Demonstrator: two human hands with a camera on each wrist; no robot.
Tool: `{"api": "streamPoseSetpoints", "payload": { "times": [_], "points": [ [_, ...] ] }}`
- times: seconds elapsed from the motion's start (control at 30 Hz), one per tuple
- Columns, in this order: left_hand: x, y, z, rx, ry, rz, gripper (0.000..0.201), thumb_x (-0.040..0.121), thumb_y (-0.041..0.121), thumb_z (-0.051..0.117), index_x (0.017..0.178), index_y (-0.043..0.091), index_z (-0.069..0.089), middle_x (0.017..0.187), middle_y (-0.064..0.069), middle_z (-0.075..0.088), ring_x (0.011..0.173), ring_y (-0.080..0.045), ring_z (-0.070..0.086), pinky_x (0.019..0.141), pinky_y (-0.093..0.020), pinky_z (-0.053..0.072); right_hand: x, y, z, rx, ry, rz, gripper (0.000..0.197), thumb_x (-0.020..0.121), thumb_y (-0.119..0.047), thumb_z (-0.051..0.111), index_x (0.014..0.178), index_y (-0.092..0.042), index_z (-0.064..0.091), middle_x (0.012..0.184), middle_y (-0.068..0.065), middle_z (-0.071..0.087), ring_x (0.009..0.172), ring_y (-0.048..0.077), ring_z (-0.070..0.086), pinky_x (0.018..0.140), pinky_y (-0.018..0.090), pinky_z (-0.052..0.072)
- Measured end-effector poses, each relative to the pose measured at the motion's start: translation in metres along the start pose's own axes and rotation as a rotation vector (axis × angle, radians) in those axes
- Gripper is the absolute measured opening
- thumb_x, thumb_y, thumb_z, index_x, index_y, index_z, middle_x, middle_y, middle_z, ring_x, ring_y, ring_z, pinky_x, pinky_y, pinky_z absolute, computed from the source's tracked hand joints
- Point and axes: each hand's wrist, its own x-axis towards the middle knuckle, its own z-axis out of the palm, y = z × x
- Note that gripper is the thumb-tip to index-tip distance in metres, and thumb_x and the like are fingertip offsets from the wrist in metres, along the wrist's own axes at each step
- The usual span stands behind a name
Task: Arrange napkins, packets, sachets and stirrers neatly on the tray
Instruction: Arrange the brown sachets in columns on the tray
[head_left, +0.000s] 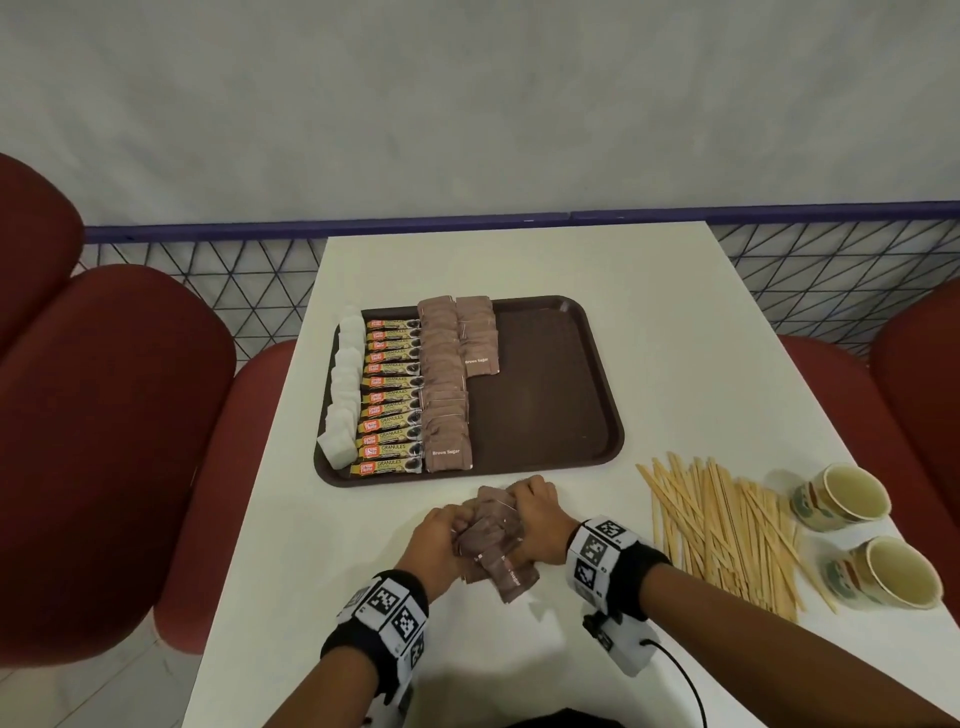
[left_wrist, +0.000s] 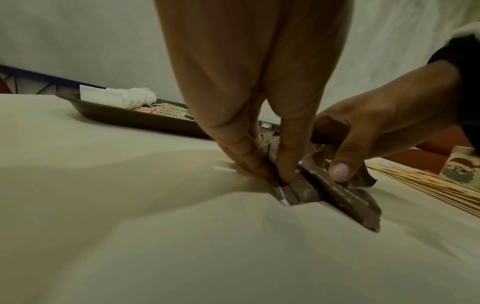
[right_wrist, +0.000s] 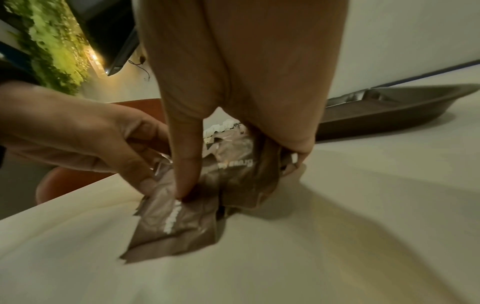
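A loose bunch of brown sugar sachets (head_left: 496, 545) stands on the white table just in front of the brown tray (head_left: 545, 415). My left hand (head_left: 441, 535) grips the bunch from the left and my right hand (head_left: 535, 519) from the right, fingers curled around the sachets (left_wrist: 306, 191) (right_wrist: 207, 195). On the tray lie, from left to right, white napkins (head_left: 345, 384), a column of orange-and-black granules packets (head_left: 392, 395), a long column of brown sugar sachets (head_left: 444, 384) and a shorter one (head_left: 478, 335). Wooden stirrers (head_left: 727, 535) lie scattered on the table at the right.
Two paper cups (head_left: 839, 496) (head_left: 888, 571) lie on their sides beyond the stirrers near the table's right edge. Red chairs (head_left: 104, 441) stand left and right of the table. The tray's right half is bare. A blue mesh fence runs behind the table.
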Motion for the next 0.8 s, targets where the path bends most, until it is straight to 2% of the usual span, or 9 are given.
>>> {"api": "streamPoseSetpoints", "payload": {
  "times": [0.1,0.17,0.27,0.4,0.5,0.67,0.73,0.8],
  "points": [
    [0.002,0.000,0.000,-0.130,0.058,-0.027,0.043,0.069,-0.011,0.066,0.088,0.022,0.047,0.085,0.000,0.046,0.080,-0.023,0.048,0.076,-0.042,0.049,-0.001,-0.005,0.004,-0.029,0.012,-0.048,0.063,0.074,-0.014,0.069,0.126,-0.004,0.036,0.129,0.015,0.035,0.120,0.030,0.034,0.096,0.034,0.037],
    [0.002,0.002,0.000,-0.156,0.080,-0.031,0.045,0.068,-0.015,0.064,0.084,0.023,0.043,0.081,-0.001,0.045,0.076,-0.023,0.047,0.073,-0.044,0.049,-0.001,-0.007,0.006,-0.016,0.009,-0.099,0.063,0.071,-0.015,0.070,0.124,-0.006,0.038,0.125,0.014,0.039,0.116,0.030,0.037,0.094,0.036,0.037],
    [0.002,0.002,0.001,-0.178,0.116,-0.035,0.047,0.069,-0.016,0.063,0.083,0.023,0.040,0.077,0.000,0.045,0.072,-0.020,0.046,0.068,-0.036,0.047,-0.002,-0.008,0.005,-0.017,0.010,-0.146,0.064,0.071,-0.016,0.070,0.126,-0.009,0.039,0.123,0.012,0.042,0.114,0.029,0.039,0.095,0.036,0.037],
    [0.000,0.001,0.000,-0.204,0.155,-0.016,0.051,0.070,-0.014,0.066,0.083,0.026,0.038,0.072,0.001,0.046,0.066,-0.013,0.047,0.055,-0.017,0.042,-0.007,-0.015,0.006,-0.102,0.066,-0.201,0.051,0.080,-0.018,0.061,0.126,-0.010,0.041,0.124,0.011,0.048,0.113,0.029,0.042,0.093,0.036,0.037],
    [-0.003,0.001,-0.004,-0.232,0.153,-0.006,0.047,0.072,-0.010,0.068,0.086,0.024,0.039,0.071,0.001,0.047,0.066,-0.011,0.048,0.056,-0.012,0.043,-0.011,-0.018,0.009,-0.124,0.089,-0.222,0.044,0.081,-0.015,0.056,0.122,-0.009,0.042,0.121,0.011,0.054,0.109,0.030,0.046,0.087,0.036,0.037],
    [-0.006,-0.001,-0.017,-0.300,0.152,-0.015,0.036,0.076,-0.005,0.068,0.087,0.022,0.047,0.073,0.000,0.054,0.071,-0.013,0.055,0.062,-0.007,0.044,-0.012,-0.014,0.001,0.087,0.064,-0.179,0.038,0.079,-0.014,0.059,0.115,-0.012,0.048,0.109,0.012,0.064,0.100,0.032,0.057,0.073,0.027,0.038],
    [-0.004,-0.004,-0.024,-0.361,0.192,-0.036,0.025,0.081,0.000,0.065,0.088,0.020,0.052,0.077,-0.004,0.058,0.079,-0.020,0.060,0.071,-0.014,0.048,-0.010,-0.004,-0.003,0.254,0.031,-0.098,0.035,0.075,-0.010,0.063,0.106,-0.019,0.049,0.102,0.010,0.066,0.093,0.030,0.061,0.073,0.029,0.044],
    [-0.002,-0.006,-0.029,-0.443,0.230,-0.054,0.015,0.085,0.006,0.063,0.090,0.017,0.055,0.081,-0.006,0.059,0.082,-0.025,0.062,0.077,-0.025,0.053,-0.007,0.005,-0.008,0.450,0.020,-0.024,0.036,0.069,-0.007,0.068,0.089,-0.030,0.047,0.090,0.004,0.064,0.084,0.024,0.060,0.079,0.037,0.051]
  ]
}}
